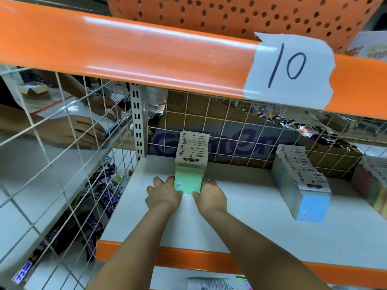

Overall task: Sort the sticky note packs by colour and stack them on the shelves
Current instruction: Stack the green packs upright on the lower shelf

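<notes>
Behind the wire grid at the shelf's left edge, chocolate bars are seen on a lower level. Near the back left corner of the shelf, a row of green sticky note packs is gripped from both sides: the left hand is curled against its left side, the right hand against its right. Toward the right edge a row of blue sticky note packs is stood, and multicoloured packs are seen beside it.
</notes>
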`<action>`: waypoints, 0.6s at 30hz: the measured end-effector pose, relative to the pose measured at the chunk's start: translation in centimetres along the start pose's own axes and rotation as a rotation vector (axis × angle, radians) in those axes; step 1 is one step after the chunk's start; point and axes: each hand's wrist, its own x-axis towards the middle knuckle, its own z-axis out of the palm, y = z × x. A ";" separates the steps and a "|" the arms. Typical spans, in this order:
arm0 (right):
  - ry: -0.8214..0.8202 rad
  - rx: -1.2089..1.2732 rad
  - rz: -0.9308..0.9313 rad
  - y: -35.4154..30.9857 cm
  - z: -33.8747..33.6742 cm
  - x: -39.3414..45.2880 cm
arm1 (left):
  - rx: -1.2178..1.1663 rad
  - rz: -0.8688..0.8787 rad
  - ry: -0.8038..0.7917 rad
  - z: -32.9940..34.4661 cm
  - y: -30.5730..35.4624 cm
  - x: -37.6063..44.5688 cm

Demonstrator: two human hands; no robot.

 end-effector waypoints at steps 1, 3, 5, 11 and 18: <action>0.000 -0.008 -0.001 0.0 0.1 0.1 | -0.005 -0.010 -0.012 -0.1 0.1 0.1; 0.005 -0.027 -0.004 0.0 0.2 0.1 | -0.012 -0.028 -0.032 -0.2 0.3 0.3; 0.011 -0.045 -0.004 -0.1 0.3 0.1 | -0.016 -0.041 -0.044 -0.3 0.4 0.4; 0.026 -0.059 0.011 -0.2 0.5 0.3 | -0.025 -0.060 -0.053 -0.3 0.6 0.5; 0.014 -0.028 0.037 -0.3 0.4 0.4 | -0.032 -0.068 -0.048 -0.3 0.6 0.4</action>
